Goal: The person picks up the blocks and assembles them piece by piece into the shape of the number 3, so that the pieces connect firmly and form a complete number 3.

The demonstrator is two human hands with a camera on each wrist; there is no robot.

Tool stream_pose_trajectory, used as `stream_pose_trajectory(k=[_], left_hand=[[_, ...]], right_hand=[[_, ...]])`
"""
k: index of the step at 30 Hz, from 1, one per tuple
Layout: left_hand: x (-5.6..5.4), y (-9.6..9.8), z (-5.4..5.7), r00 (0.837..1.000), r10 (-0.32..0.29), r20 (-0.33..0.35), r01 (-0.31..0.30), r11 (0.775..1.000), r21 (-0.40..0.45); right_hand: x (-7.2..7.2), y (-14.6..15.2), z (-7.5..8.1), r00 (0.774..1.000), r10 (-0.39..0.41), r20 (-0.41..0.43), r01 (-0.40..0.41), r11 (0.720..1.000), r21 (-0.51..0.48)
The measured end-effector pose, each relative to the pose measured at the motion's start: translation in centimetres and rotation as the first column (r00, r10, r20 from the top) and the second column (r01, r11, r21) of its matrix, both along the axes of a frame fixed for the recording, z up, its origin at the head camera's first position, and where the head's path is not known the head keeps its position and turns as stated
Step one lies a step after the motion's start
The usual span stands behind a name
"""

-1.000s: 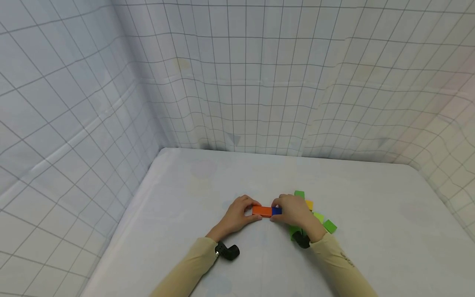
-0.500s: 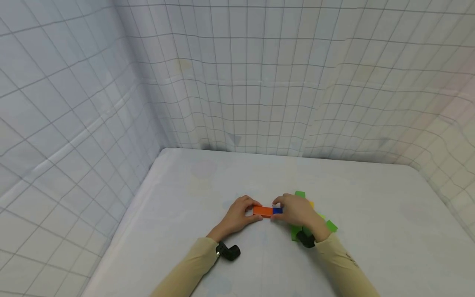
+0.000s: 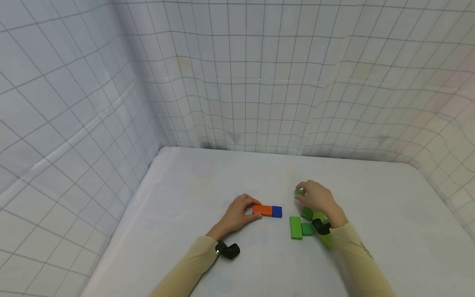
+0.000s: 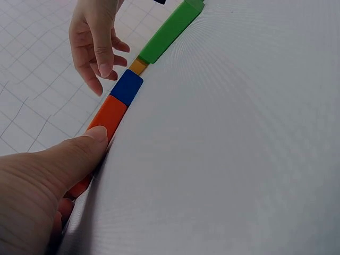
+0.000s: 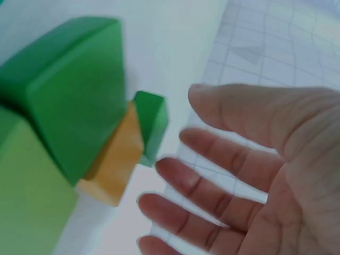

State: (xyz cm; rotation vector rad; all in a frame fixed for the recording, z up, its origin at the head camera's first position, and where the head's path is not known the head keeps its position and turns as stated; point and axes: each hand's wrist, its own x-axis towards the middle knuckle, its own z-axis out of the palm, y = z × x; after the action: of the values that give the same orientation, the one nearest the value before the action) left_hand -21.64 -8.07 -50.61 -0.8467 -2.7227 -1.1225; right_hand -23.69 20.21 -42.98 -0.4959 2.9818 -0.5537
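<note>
My left hand [image 3: 235,214] holds an orange block [image 3: 264,210] by its long sides, thumb in front and fingers behind. At that block's right end a blue block [image 3: 276,211] lies in line with it; in the left wrist view the blue block [image 4: 126,87] shows end to end with the orange one. My right hand [image 3: 318,198] is over the back of the group of blocks, its fingertips close to a small green block [image 3: 298,193]. The right wrist view shows this hand [image 5: 287,175] with spread fingers and nothing between them, beside a yellow block [image 5: 117,159] and the small green block [image 5: 154,125].
In front of the right hand lie a long green block [image 3: 295,227], a teal-green block [image 3: 307,229], a dark green block [image 3: 306,213] and a lime block [image 3: 327,241]. The white table [image 3: 208,181] ends at a gridded curtain [image 3: 245,95] behind and at the sides.
The right hand has let go of the blue block and moved right and back toward the small green one. The blue block stays against the orange block; the left hand keeps its place.
</note>
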Motion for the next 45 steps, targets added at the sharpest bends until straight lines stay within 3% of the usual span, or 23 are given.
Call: stream_pose_trajectory(k=[5,10,21,29,45], left_hand=[[-0.2,0.0,-0.1,1.000,-0.004,-0.006,0.004,1.000,-0.004],[-0.2,0.0,-0.1,1.000,-0.006,-0.010,0.006,1.000,-0.004],[-0.3,-0.1,0.0,1.000,-0.004,-0.008,0.004,1.000,-0.011],[-0.1,0.1,0.0,1.000,-0.008,0.011,0.008,1.000,-0.014],[-0.2,0.0,-0.2,1.000,0.009,0.017,-0.009,1.000,-0.009]], right_hand=[[-0.6,0.3,-0.4,0.995,-0.074,0.060,0.073,0.997,0.032],[-1.1,0.4,-0.6,0.992,-0.073,0.100,0.070,0.997,0.040],[-1.9,-1.7,-0.9,0.998,-0.016,0.054,0.014,0.999,0.047],[-1.5,-3.4,-1.0,0.997,0.002,0.071,-0.005,0.999,0.043],[-0.7,-3.6,-1.2,0.996,0.078,0.038,-0.079,0.996,0.037]])
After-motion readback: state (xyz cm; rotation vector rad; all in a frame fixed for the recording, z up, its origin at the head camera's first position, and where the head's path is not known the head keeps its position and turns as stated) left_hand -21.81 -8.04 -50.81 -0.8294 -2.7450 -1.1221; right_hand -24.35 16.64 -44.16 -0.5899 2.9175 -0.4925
